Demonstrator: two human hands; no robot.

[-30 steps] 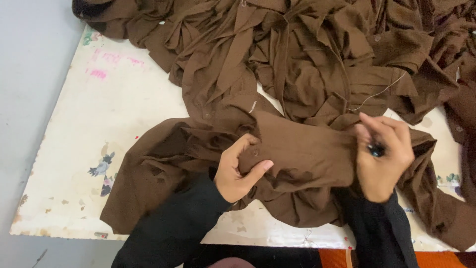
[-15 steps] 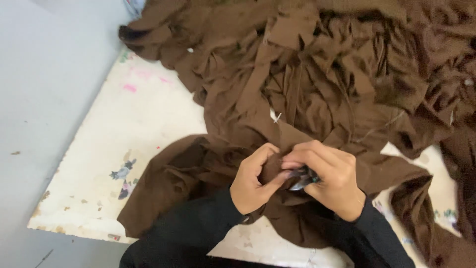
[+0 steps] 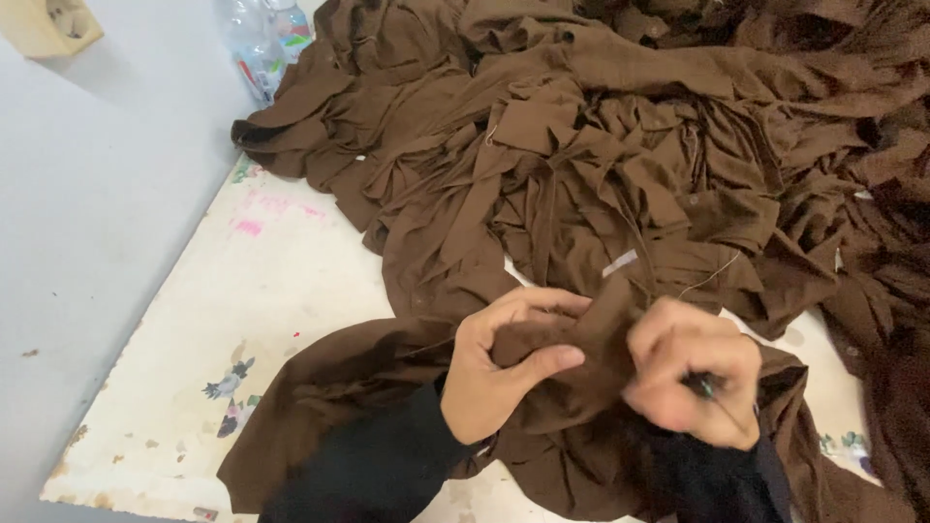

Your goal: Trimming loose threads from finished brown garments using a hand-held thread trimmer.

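Observation:
A brown garment lies bunched on a worn white board in front of me. My left hand pinches a fold of this brown cloth between thumb and fingers. My right hand is closed around a small dark tool, whose tip shows between the fingers, and it also presses against the same fold. Both forearms are in black sleeves. A small white tag sticks out of the cloth just above my hands.
A large heap of brown garments covers the back and right of the board. Plastic bottles stand on the grey floor at the upper left, next to a beige box. The board's left part shows pink and floral stains.
My hands have come together on one fold of the garment, the right hand moving left from its spread position. The view has shifted, showing more of the heap and the bottles.

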